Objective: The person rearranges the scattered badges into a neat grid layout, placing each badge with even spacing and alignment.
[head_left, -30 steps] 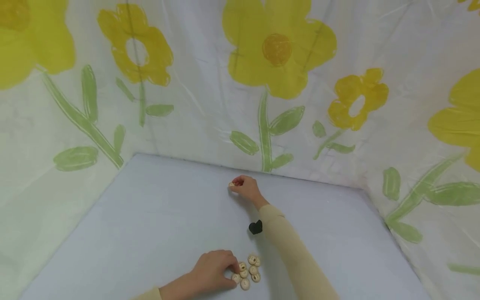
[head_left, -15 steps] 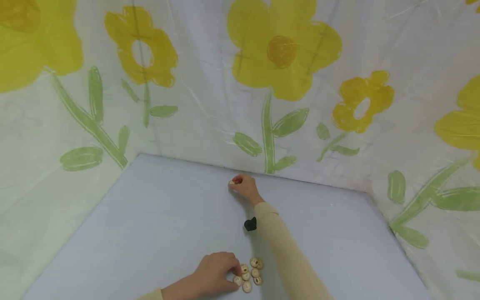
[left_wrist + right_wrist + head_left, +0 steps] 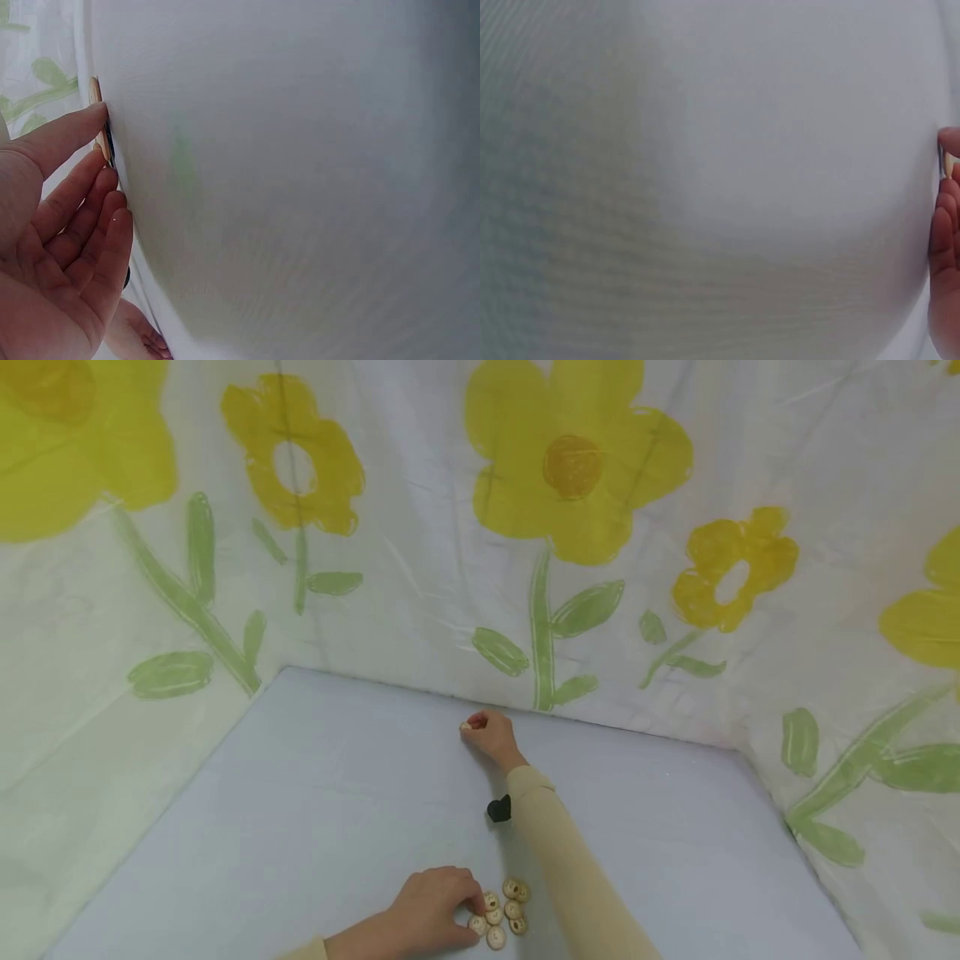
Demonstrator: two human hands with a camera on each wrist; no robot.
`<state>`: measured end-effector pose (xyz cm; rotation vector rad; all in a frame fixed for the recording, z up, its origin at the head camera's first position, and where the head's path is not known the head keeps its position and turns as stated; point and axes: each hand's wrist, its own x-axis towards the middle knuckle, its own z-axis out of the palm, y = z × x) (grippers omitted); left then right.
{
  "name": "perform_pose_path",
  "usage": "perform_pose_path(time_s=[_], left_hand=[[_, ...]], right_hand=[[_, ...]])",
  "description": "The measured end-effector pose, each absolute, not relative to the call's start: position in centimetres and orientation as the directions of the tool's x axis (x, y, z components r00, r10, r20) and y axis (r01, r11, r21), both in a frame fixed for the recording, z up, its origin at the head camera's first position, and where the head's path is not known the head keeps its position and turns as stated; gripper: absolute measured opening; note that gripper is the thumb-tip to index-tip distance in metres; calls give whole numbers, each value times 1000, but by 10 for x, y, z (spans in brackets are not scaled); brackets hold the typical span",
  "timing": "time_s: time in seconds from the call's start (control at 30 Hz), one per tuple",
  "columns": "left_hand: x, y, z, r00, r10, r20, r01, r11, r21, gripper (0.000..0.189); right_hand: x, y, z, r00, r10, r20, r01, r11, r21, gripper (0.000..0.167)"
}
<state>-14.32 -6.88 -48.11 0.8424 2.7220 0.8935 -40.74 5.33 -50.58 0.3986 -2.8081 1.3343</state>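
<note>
Beige disc [image 3: 464, 727] is staying near far table edge [image 3: 397, 693], right hand [image 3: 491, 735] still pinching it; left hand [image 3: 431, 906] gripping second disc [image 3: 477, 926]; handling apparently pausing.

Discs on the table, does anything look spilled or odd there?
Nothing stands out: the discs cluster at the left hand, some overlapping, and the right hand holds another disc apart. They're too small to rule out fine damage.

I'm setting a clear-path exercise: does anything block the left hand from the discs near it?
Nothing visible does: the left hand touches the nearest of the discs on the table.
</note>
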Motion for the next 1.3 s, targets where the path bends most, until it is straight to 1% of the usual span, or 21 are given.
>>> perform_pose_path(time_s=[0.17,0.27,0.47,0.63,0.8,1.07,1.17,1.3], left_hand=[[-143,-70,-485,-824,562,70,493,650,578,18],[-145,-72,-488,-822,563,87,505,648,570,19],[-146,-73,-490,-818,567,102,517,645,562,21],[-147,-75,-489,-818,565,106,516,640,569,21],[-146,-74,-489,-820,563,99,507,637,581,20],[-144,-76,-490,-820,550,161,535,634,558,19],[-144,-75,-489,-817,554,158,535,627,566,19],[-146,-73,-489,-817,560,134,523,623,582,19]], right_hand=[[-408,54,-510,-967,-210,145,-245,601,-761,17],[-410,52,-512,-975,-192,115,-212,625,-751,19],[-412,53,-513,-973,-202,114,-220,646,-731,24],[-410,52,-513,-969,-219,116,-228,612,-757,27],[-407,54,-513,-972,-209,104,-209,582,-786,29],[-398,57,-509,-976,-196,94,-190,556,-809,33],[-394,59,-507,-983,-161,89,-161,522,-837,31],[-390,65,-504,-991,-118,65,-110,422,-900,30]])
